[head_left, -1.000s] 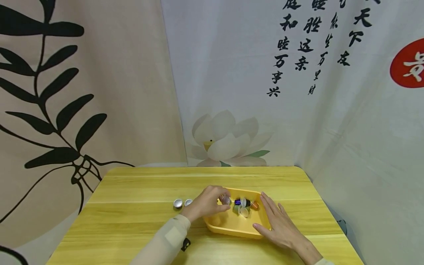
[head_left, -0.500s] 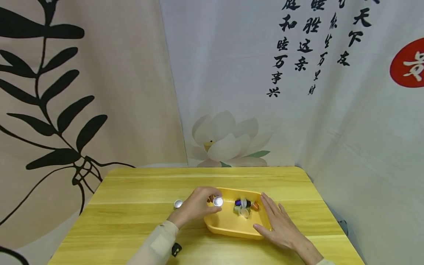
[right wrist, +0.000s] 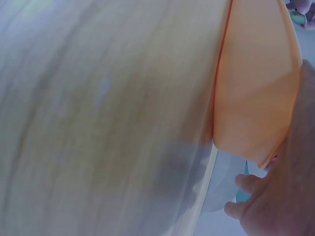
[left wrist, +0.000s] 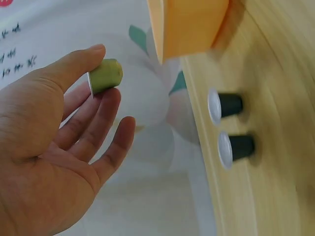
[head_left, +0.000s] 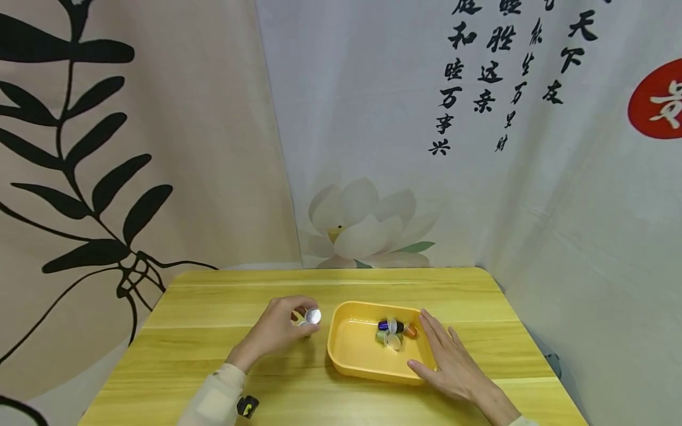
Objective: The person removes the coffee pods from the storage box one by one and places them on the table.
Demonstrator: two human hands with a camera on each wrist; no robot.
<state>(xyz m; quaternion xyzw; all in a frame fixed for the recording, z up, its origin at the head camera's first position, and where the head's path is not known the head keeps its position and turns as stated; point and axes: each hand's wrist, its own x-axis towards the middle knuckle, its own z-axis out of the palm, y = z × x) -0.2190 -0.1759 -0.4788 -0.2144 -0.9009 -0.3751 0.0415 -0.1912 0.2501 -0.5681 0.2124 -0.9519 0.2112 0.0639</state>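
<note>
My left hand (head_left: pixel 274 328) is left of the yellow tray (head_left: pixel 367 374), pinching a green coffee capsule (left wrist: pixel 106 76) between thumb and fingers. The capsule's silver lid (head_left: pixel 313 316) faces the head camera. Below it in the left wrist view, two dark coffee capsules, an upper one (left wrist: pixel 230 104) and a lower one (left wrist: pixel 241 147), stand on the table; the hand mostly covers them in the head view. My right hand (head_left: pixel 453 364) rests on the tray's right rim, its fingers extended. Inside the tray, several coffee capsules lie together, among them a purple one (head_left: pixel 382 325) and an orange one (head_left: pixel 410 331).
The wooden table (head_left: pixel 224 302) reaches back to a hanging cloth (head_left: pixel 373 118) printed with a flower and writing. A second cloth with dark leaves (head_left: pixel 213 148) hangs at the left.
My left hand has carried the capsule leftward from over the tray to a spot beyond its left rim. The right hand and the tray have stayed in place.
</note>
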